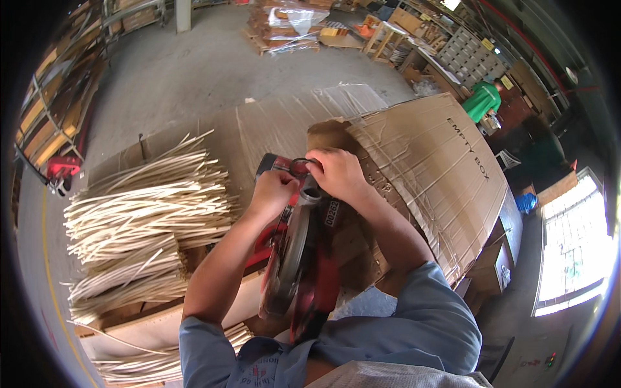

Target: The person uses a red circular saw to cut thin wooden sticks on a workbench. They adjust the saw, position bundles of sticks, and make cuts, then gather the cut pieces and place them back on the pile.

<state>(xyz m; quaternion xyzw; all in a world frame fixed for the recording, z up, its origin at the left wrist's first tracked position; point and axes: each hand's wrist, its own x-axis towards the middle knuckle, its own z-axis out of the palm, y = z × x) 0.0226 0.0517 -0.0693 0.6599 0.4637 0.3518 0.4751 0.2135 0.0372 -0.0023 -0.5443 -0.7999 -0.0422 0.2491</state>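
Note:
A red and black power saw (314,271) with a round grey blade guard stands right in front of my body. Both my hands are at its far end. My left hand (273,193) is closed, with its curled fingers against the saw's red upper part. On the other side, my right hand (337,173) is bent over the top, its thumb and fingers pinched together near a thin dark loop. What lies between the fingers of either hand is too small to make out. A short grey round outlet pipe (311,193) sits between my hands.
Bundles of thin pale sticks (152,204) are piled to the left. A large flattened cardboard box (430,174) covers the right side. Beyond lies grey floor (187,68) with a wrapped pallet stack (289,24). A person in green (482,101) works at the far right.

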